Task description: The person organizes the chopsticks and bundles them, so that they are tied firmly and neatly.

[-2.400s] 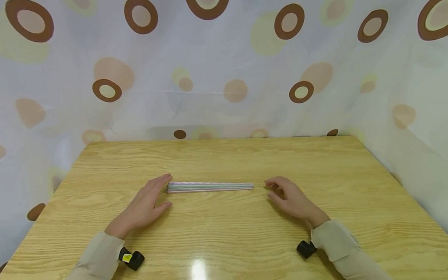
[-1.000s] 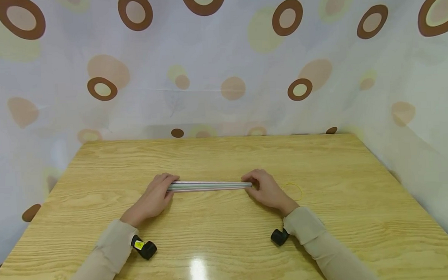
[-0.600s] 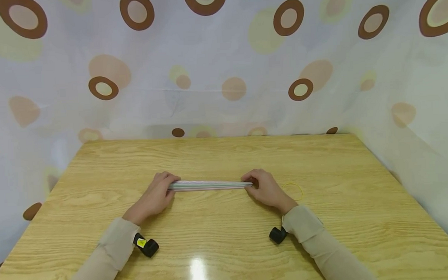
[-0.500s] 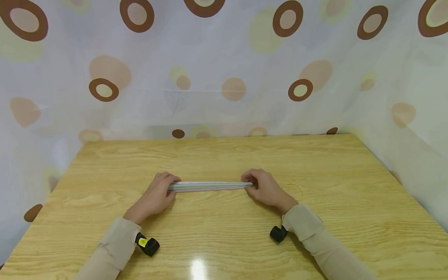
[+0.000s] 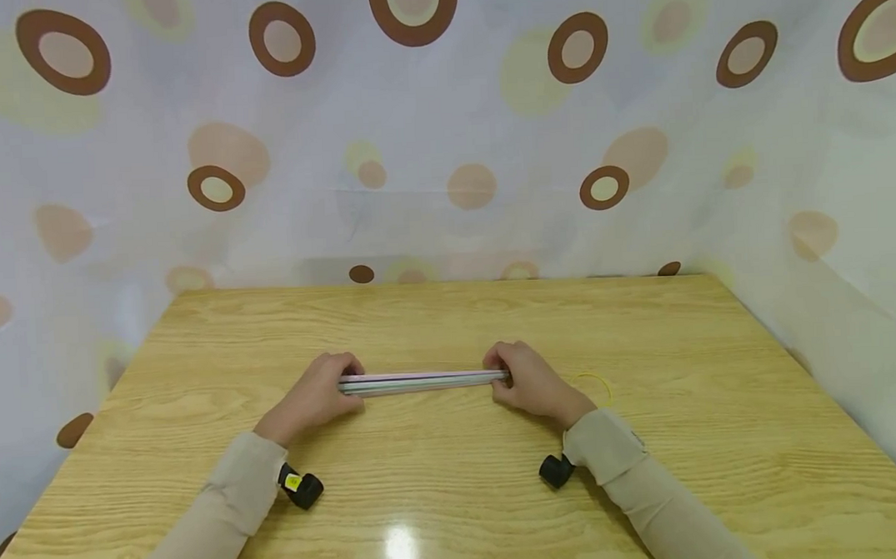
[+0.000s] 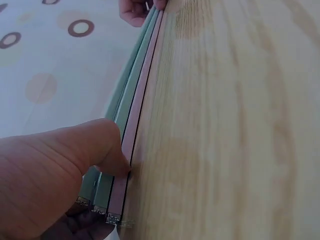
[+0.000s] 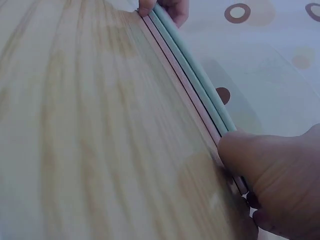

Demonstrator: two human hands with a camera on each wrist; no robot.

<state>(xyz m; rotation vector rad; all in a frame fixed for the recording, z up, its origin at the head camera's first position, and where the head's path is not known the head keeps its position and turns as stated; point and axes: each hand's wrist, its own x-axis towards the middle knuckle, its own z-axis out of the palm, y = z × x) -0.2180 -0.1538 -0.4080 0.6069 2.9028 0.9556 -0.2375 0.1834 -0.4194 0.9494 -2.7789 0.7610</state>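
Note:
A bundle of several pastel green and pink chopsticks (image 5: 422, 381) lies crosswise between my hands, low over the table. Its thicker, patterned ends point left and the thinner ends right. My left hand (image 5: 314, 399) grips the thick ends; in the left wrist view its thumb (image 6: 107, 145) presses along the near pink chopstick (image 6: 135, 120). At the other end, my right hand (image 5: 531, 382) pinches the thin tips between thumb and curled fingers. The right wrist view shows the right thumb (image 7: 245, 155) over the tips, the fingers partly hidden below.
A thin yellow loop like a rubber band (image 5: 608, 384) lies on the wood-grain table (image 5: 441, 471) just right of my right hand. A patterned cloth (image 5: 430, 222) hangs behind the table's back edge and along both sides.
Both hands have come in from beside the chopsticks to grip their ends. The yellow loop has come into view by the right hand. Lately the bundle has rolled or tilted slightly.

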